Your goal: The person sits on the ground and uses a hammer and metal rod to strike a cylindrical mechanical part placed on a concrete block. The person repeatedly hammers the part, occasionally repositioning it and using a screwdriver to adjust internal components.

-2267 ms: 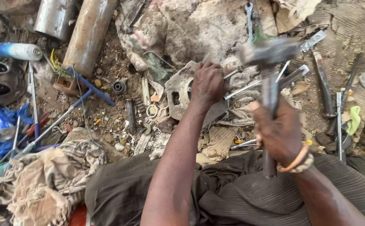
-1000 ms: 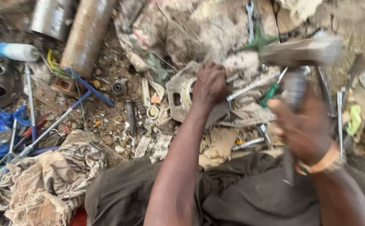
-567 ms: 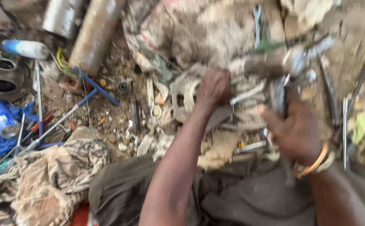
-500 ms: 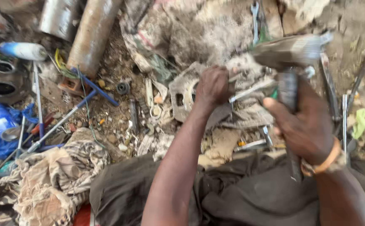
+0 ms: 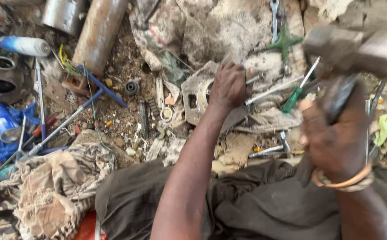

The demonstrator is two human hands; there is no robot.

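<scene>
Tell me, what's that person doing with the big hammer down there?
A person sits on the ground among scattered tools. The right hand holds a heavy hammer raised in the air, blurred from motion. The left hand is closed around a thin metal rod, pressing it against a grey metal part on the dirty ground. A green-handled screwdriver lies just beside them, and a rusty pipe lies farther off.

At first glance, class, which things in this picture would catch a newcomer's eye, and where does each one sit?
The raised hammer at top right stands out first, blurred, gripped by the right hand. At centre, the left hand closes around a thin metal rod against a grey metal part on the littered ground. At top left lies a rusty pipe, with a striped rag heaped at lower left.
</scene>
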